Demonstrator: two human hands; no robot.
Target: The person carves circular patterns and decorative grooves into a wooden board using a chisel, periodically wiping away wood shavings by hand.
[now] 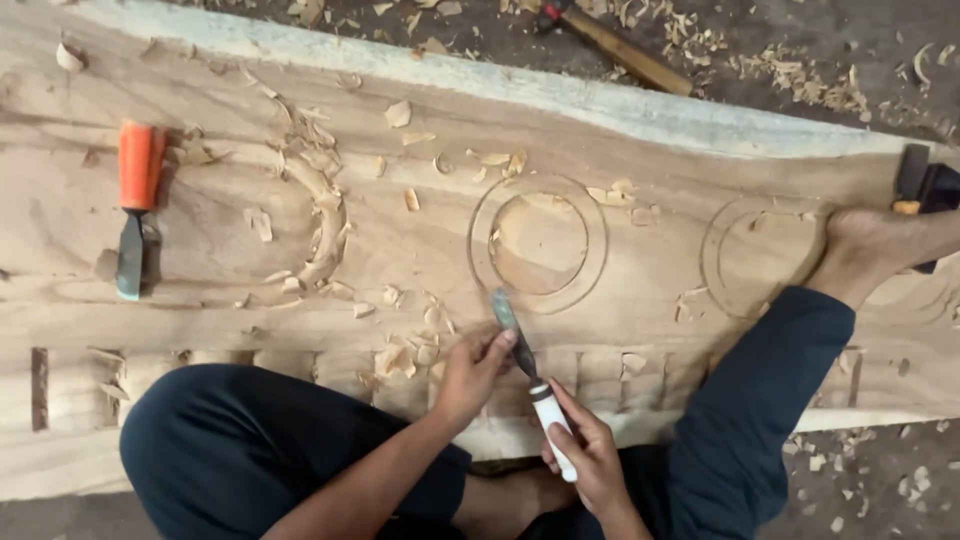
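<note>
Two hands on one chisel, carved plank on floor

Right hand [592, 455] grip closed around the white handle of the chisel [530, 380], low in frame near the person's lap. Left hand [472, 372] grip pinched on the metal blade just above the handle, fingers wrapped over the shaft. Chisel tilted, tip pointing up-left, touching the wooden plank [620, 130] just below the middle carved ring [538, 243]. That ring is a double circle with a shallow hollowed centre. Second ring [762, 255] to the right, partly covered by the person's bare foot [868, 250], which rests on the plank. Left of the middle ring, a larger curved groove [325, 215] with loose curls of wood in it. Wood chips [400, 355] scattered over the plank, thickest near the left hand. Row of rectangular notches along the near edge of the plank, partly hidden by the knees. Person sits cross-legged in dark trousers [240, 450], both knees on the plank's near edge. Spare chisel with orange handle [135, 205] lies flat on the plank far left, well apart from both hands. Wooden-handled tool [620, 48] on the floor beyond the plank, among shavings. Dark object at right edge behind the foot, cannot tell what.
</note>
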